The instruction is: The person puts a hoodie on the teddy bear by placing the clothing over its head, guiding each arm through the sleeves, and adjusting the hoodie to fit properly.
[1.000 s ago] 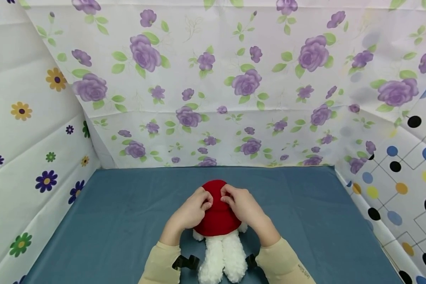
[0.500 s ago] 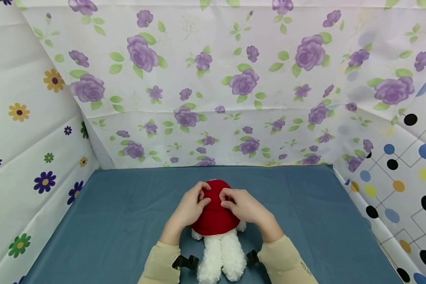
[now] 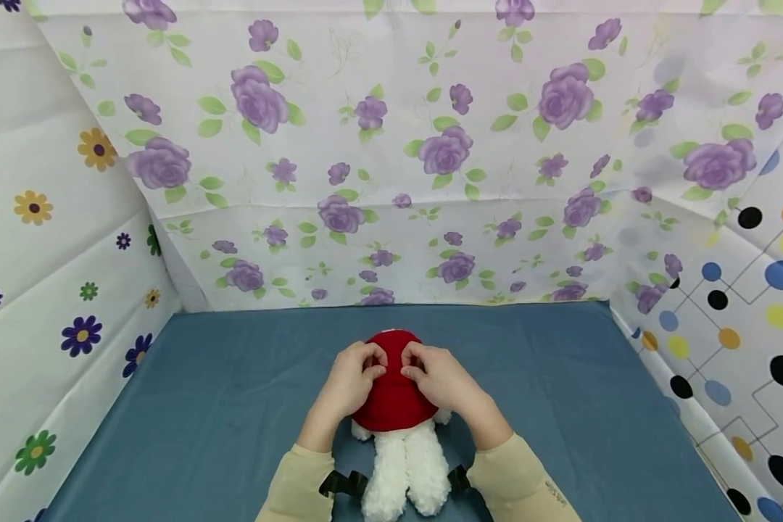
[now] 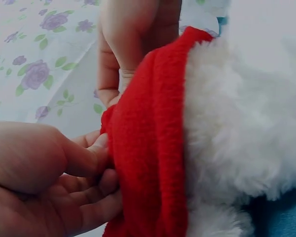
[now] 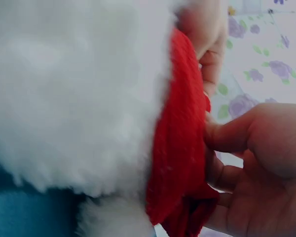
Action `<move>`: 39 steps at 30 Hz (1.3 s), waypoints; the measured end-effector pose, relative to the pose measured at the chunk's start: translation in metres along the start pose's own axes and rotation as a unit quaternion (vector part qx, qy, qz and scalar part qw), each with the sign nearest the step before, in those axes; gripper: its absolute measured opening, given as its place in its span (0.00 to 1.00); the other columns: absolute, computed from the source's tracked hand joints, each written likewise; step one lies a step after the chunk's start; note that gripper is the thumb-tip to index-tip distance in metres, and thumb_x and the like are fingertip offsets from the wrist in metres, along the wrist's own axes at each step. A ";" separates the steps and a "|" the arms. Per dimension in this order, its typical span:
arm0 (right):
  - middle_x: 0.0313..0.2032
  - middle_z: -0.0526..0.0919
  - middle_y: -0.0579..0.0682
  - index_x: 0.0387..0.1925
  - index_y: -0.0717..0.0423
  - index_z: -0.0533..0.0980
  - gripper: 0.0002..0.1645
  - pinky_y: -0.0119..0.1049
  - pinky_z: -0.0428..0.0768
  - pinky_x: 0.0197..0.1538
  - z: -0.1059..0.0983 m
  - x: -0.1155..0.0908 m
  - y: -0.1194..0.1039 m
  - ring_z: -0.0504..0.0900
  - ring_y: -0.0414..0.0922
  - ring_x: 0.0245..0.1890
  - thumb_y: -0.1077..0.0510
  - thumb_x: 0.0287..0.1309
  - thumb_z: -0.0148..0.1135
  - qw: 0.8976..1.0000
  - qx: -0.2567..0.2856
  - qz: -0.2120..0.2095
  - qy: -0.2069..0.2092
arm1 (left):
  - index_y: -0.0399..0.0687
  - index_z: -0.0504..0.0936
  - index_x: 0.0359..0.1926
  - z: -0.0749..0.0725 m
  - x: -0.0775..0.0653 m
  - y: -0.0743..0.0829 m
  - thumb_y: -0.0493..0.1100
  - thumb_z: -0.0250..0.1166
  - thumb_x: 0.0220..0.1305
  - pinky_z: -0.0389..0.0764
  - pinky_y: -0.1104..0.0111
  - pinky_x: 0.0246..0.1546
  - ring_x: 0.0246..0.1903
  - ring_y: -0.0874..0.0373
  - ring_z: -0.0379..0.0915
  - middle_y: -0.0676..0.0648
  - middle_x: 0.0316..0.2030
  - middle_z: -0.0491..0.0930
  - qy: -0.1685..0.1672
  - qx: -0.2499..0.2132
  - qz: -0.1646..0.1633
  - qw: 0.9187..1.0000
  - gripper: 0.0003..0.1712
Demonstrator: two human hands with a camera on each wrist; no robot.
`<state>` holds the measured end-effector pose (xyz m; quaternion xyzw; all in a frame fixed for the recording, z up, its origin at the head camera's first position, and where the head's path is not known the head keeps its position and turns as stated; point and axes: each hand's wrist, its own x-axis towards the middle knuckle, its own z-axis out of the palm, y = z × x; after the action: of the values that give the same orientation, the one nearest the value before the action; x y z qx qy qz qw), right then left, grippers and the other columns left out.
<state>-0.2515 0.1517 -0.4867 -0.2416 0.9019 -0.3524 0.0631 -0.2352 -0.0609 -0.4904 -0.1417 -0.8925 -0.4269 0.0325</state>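
A fluffy white plush toy [image 3: 388, 467] lies on the blue-covered table, its two legs toward me. Red fleece clothing [image 3: 394, 406] covers its upper part; whether this is a cape or a dress cannot be told. My left hand [image 3: 354, 378] pinches the red cloth on its left side between thumb and fingers, as the left wrist view shows. Opposite it, my right hand [image 3: 442, 378] pinches the same cloth, thumb against fingers in the right wrist view. A small gap of red cloth separates the two hands. The toy's head is not visible.
Blue cloth [image 3: 254, 391] covers the table around the toy. A white sheet with purple roses [image 3: 398, 145] hangs behind. Flower-printed cloth [image 3: 26, 290] stands at the left and dotted cloth [image 3: 744, 362] at the right. Black straps [image 3: 344, 483] are on both wrists.
The left hand's thumb and fingers spread apart about half a second ago and have come together again on the red cloth. The right hand has barely moved. The toy stays in place.
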 end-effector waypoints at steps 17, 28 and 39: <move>0.27 0.76 0.43 0.56 0.49 0.73 0.10 0.39 0.78 0.36 0.004 0.003 0.003 0.76 0.40 0.24 0.55 0.79 0.60 0.999 -0.001 0.025 0.040 | 0.49 0.78 0.37 -0.013 -0.005 -0.004 0.31 0.67 0.73 0.73 0.59 0.34 0.33 0.54 0.68 0.48 0.34 0.70 -0.116 -0.018 0.021 0.993 0.10; 0.27 0.73 0.44 0.44 0.49 0.72 0.03 0.35 0.73 0.33 -0.008 -0.002 0.006 0.71 0.39 0.24 0.58 0.80 0.58 1.000 -0.011 -0.016 -0.022 | 0.49 0.75 0.38 -0.004 0.000 0.002 0.31 0.65 0.75 0.74 0.59 0.38 0.36 0.55 0.69 0.49 0.37 0.71 -0.086 0.001 0.020 0.996 0.10; 0.28 0.71 0.45 0.41 0.47 0.71 0.07 0.35 0.71 0.33 -0.013 -0.003 0.004 0.67 0.39 0.23 0.57 0.82 0.55 0.997 0.028 -0.015 -0.075 | 0.41 0.72 0.59 -0.015 -0.002 -0.008 0.38 0.61 0.81 0.72 0.64 0.30 0.26 0.52 0.71 0.46 0.32 0.72 -0.069 -0.105 -0.014 0.992 0.13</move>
<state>-0.2536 0.1636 -0.4793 -0.2795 0.8807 -0.3590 0.1318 -0.2370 -0.0778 -0.4875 -0.1609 -0.8447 -0.5079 -0.0506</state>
